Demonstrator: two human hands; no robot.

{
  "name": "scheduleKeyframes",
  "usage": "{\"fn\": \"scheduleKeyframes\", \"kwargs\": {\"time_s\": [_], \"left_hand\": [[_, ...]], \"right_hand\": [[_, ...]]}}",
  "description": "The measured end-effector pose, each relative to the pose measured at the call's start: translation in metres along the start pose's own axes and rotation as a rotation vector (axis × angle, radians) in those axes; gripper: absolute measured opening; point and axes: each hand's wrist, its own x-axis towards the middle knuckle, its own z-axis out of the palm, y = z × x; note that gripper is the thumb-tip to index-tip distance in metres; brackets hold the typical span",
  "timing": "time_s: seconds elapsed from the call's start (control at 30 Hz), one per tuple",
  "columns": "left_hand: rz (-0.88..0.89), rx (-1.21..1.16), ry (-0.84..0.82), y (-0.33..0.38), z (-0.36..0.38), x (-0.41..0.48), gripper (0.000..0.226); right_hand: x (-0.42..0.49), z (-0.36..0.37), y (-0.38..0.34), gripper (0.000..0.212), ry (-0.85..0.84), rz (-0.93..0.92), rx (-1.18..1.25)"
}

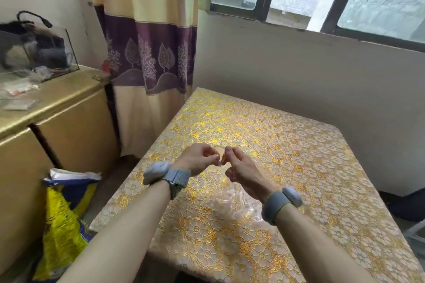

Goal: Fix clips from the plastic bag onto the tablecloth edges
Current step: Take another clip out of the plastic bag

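Note:
A gold floral tablecloth (287, 145) covers the table. Above its left half, my left hand (200, 159) and my right hand (241, 169) meet fingertip to fingertip, both pinching a small clear clip (221, 156) between them. A crumpled transparent plastic bag (232, 202) hangs or lies just under my right wrist, over the cloth; whether my right hand also holds it I cannot tell. Grey bands sit on both wrists.
A gold cabinet (57, 122) stands left of the table with a clear box (34, 50) and small packets on top. A yellow and blue sack (66, 213) sits on the floor between them. A curtain (149, 53) hangs behind; wall and window are at the far side.

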Motion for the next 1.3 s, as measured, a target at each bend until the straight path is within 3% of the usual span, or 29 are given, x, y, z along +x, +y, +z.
{"fn": "scheduleKeyframes", "kwargs": {"time_s": [0.27,0.43,0.6,0.73,0.9,1.17,1.3], "left_hand": [[-0.061,-0.046,0.193,-0.054,-0.062,0.094,0.013],[-0.154,-0.196,0.296,-0.103,-0.092,0.142,0.006],[-0.223,-0.121,0.468,-0.141,-0.112,0.164,0.003],[-0.287,-0.157,0.488,-0.162,-0.114,0.171,0.003],[-0.353,-0.368,0.495,-0.179,-0.109,0.174,0.01],[-0.558,-0.987,0.489,-0.19,-0.094,0.172,0.021],[-0.598,-1.164,0.349,-0.195,-0.093,0.169,0.019]], "right_hand": [[0.138,0.054,-0.026,0.029,0.038,-0.259,-0.651],[0.216,0.092,-0.021,0.022,0.011,-0.304,-0.784],[0.264,0.127,-0.021,0.015,-0.08,-0.281,-0.853],[0.28,0.14,-0.02,0.012,-0.185,-0.316,-0.929],[0.292,0.148,-0.017,0.015,-0.218,-0.341,-0.992],[0.3,0.156,-0.002,0.03,-0.281,-0.477,-1.114],[0.303,0.157,0.005,0.03,-0.247,-0.445,-1.05]]}}
